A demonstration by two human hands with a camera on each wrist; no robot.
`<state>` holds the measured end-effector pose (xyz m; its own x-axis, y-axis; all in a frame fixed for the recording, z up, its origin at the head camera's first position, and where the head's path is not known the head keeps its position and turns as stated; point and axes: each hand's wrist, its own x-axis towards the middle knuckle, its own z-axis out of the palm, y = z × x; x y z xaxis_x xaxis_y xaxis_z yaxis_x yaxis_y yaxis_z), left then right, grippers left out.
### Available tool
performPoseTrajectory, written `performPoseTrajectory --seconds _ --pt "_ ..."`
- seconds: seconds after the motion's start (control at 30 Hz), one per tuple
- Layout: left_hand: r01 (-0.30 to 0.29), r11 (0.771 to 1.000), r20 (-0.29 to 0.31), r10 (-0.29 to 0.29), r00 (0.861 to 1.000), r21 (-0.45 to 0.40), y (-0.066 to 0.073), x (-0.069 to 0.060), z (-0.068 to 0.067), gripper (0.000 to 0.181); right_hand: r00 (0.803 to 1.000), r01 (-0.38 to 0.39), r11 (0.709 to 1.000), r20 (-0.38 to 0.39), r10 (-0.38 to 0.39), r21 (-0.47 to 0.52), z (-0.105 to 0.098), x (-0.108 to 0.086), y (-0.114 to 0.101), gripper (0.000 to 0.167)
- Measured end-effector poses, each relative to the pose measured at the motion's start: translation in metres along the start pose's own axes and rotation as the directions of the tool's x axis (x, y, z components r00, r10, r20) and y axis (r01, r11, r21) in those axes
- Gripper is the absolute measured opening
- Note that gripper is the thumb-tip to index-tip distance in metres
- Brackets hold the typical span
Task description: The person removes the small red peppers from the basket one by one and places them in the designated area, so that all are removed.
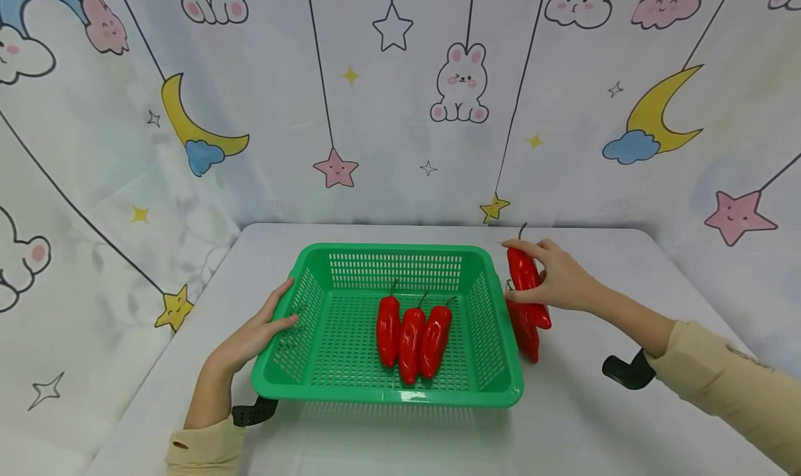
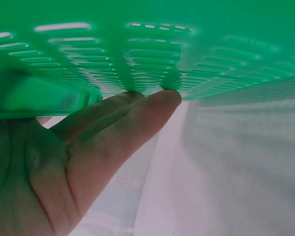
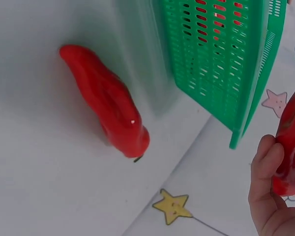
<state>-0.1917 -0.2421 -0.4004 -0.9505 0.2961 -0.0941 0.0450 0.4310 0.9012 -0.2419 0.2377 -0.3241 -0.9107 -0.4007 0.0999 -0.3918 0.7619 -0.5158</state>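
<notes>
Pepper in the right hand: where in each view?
Head: held pepper, right of centre, in the right hand.
Left wrist: not in it.
Right wrist: right edge, cut off by the frame.
Shared landmark: green basket, visible in all three views.

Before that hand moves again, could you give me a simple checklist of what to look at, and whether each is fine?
1. Pepper in the right hand: ok, the fingers hold one red pepper.
2. Left hand on the green basket: ok, it is at the left rim.
3. Room inside: ok, there is bare space left of the three peppers.
4. Held pepper above the basket: not ok, it is outside the right side.
5. Every pepper in the basket: not ok, another pepper lies on the table.
6. Firmness of either grip: cannot tell.
</notes>
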Motion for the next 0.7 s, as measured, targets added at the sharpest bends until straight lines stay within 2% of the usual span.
performPoseTrajectory --seconds 0.4,0.7 --pt "-0.006 1.0 0.003 0.006 1.0 -0.019 0.001 -0.001 0.0 0.069 0.999 -0.052 0.998 -0.016 0.051 -0.041 -0.008 -0.007 0.012 0.078" --pt "-0.006 1.0 -0.002 0.006 1.0 -0.01 0.002 -0.001 0.0 0.069 0.998 -0.056 0.997 -0.023 0.054 -0.054 -0.008 -0.011 0.026 0.079"
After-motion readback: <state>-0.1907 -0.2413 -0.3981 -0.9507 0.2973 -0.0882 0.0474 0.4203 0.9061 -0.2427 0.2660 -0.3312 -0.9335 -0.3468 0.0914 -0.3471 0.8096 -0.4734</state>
